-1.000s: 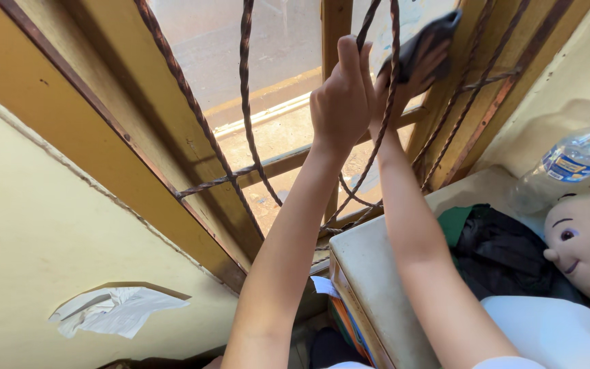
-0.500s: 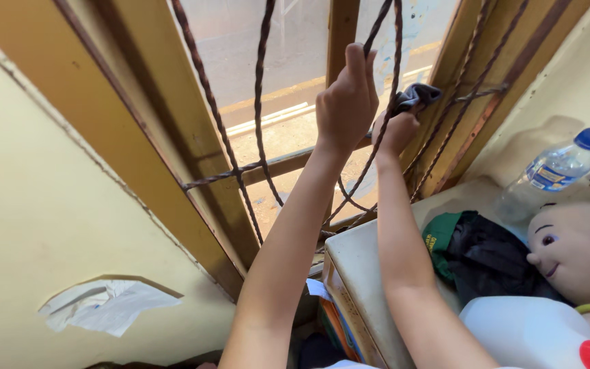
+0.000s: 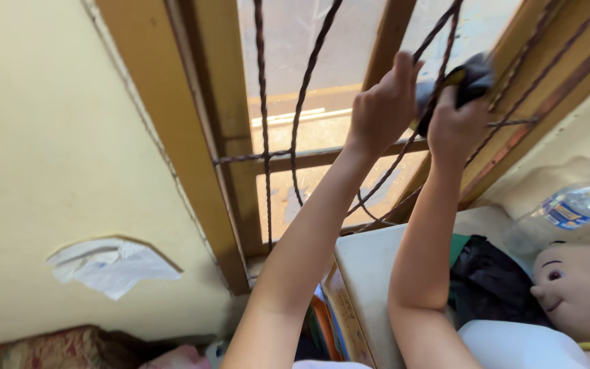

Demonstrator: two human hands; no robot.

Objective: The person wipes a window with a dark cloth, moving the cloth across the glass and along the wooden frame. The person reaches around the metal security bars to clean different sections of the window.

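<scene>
My left hand is raised against the window and closed around a twisted rusty grille bar. Just to its right, my right hand clutches a dark grey cloth and presses it against the grille in front of the glass pane. Both forearms reach up from the bottom of the view. The brown wooden window frame surrounds the grille.
A white box-like surface sits under my arms, with dark and green fabric on it. A doll's head and a plastic water bottle lie at the right. Crumpled paper fills a hole in the yellow wall.
Both hands shifted rightward along the grille; my right hand with the cloth dropped lower, then rose again. The view swung left, showing more yellow wall.
</scene>
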